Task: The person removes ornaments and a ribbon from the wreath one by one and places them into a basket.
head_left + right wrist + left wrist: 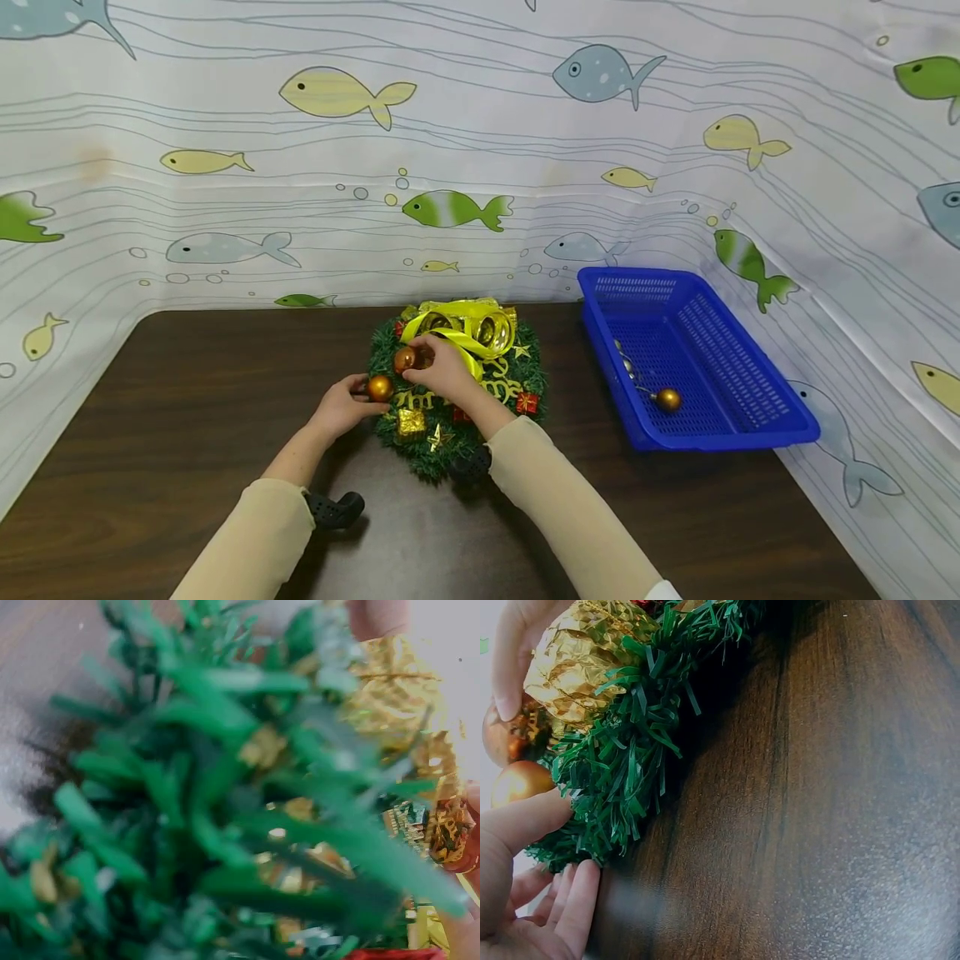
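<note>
A green tinsel wreath [423, 462] lies on the table, decorated with a yellow ribbon bow, gold lettering, stars and small wrapped boxes. At its left edge my left hand [341, 408] grips the rim, thumb over the greenery and fingers below it in the left wrist view. Beside that thumb sits a matte orange-gold bauble [380, 388]. My right hand [444, 371] reaches over the wreath and holds a shiny copper bauble [405, 359] at its upper left, just above the matte one. Blurred green tinsel [202, 810] fills most of the right wrist view.
To the right stands a blue plastic basket [738, 440] with a gold bauble [667, 400] and several small gold pieces inside. Fish-patterned sheeting [480, 150] lines the back and sides of the dark wooden table [202, 400].
</note>
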`<state>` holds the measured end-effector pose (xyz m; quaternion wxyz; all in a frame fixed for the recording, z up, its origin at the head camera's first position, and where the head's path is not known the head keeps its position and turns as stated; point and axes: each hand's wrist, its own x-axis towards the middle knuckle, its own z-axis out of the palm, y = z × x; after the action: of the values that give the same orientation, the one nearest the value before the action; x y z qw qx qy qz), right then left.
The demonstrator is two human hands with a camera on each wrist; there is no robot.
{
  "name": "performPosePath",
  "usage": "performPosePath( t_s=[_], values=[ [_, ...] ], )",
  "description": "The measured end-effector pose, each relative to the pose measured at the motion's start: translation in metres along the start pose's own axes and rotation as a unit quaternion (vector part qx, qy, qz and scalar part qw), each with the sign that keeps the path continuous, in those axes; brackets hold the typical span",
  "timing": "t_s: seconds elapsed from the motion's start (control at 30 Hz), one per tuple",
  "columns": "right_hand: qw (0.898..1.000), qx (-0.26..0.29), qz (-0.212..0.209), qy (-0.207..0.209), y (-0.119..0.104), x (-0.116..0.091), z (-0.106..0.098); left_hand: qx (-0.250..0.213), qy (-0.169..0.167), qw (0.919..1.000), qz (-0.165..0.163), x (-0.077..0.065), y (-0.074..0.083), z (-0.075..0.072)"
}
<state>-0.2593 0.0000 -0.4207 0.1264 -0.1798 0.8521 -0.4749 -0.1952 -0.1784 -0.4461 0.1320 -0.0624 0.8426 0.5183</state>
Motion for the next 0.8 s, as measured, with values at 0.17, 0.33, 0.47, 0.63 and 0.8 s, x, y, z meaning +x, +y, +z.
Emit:
performPosePath(
  t_s=[0.17, 0.33, 0.47, 0.63, 0.8],
  values=[
    [1.000, 0.020, -0.002, 0.000, -0.004, 0.000, -0.003, -0.002, -0.004, 1.0000, 0.000, 0.001, 0.000, 0.000],
    [0.999, 0.040, -0.007, -0.002, -0.013, -0.002, -0.008, 0.000, -0.004, 1.0000, -0.001, 0.002, -0.001, 0.000],
    [0.999, 0.045, -0.016, -0.003, -0.021, -0.004, -0.013, 0.002, -0.004, 1.0000, 0.000, 0.002, -0.001, -0.001],
    [0.998, 0.059, -0.032, -0.004, -0.028, -0.006, -0.019, 0.004, -0.002, 1.0000, 0.004, 0.002, -0.002, 0.000],
    [0.996, 0.075, -0.041, -0.004, -0.033, -0.007, -0.027, 0.009, -0.002, 0.9999, 0.009, 0.002, -0.001, 0.000]
  ],
)
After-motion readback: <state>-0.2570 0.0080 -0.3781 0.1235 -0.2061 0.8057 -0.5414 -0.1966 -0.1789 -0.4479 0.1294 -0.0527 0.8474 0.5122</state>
